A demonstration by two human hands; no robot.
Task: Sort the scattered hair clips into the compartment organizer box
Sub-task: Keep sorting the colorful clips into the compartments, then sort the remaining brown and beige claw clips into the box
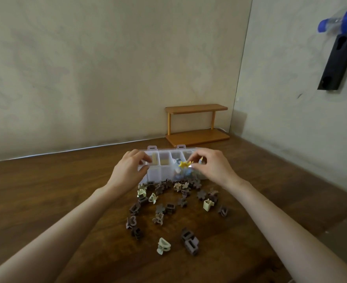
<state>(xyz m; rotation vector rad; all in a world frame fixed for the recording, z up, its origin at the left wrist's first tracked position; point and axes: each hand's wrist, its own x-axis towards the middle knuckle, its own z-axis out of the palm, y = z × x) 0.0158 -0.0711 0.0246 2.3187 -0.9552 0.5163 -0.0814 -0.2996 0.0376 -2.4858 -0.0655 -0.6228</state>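
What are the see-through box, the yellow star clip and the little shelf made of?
The box looks like clear, slightly frosted plastic: its contents show through the walls. The yellow star clip seems moulded plastic, bright and evenly coloured. The little shelf looks like smooth orange-brown wood, though no grain is visible.

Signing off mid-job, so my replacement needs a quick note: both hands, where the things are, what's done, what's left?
Left hand: grips the left end of the organizer box, steadying it.
Right hand: pinches a yellow star clip above the box's middle compartments.
Box: open on the table, in front of a wooden shelf.
Done: a few compartments already hold things: yellowish ones in the back row, bluish ones below the star clip.
Left: drop the star clip, then sort the brown and cream clips scattered on the table on the near side of the box.
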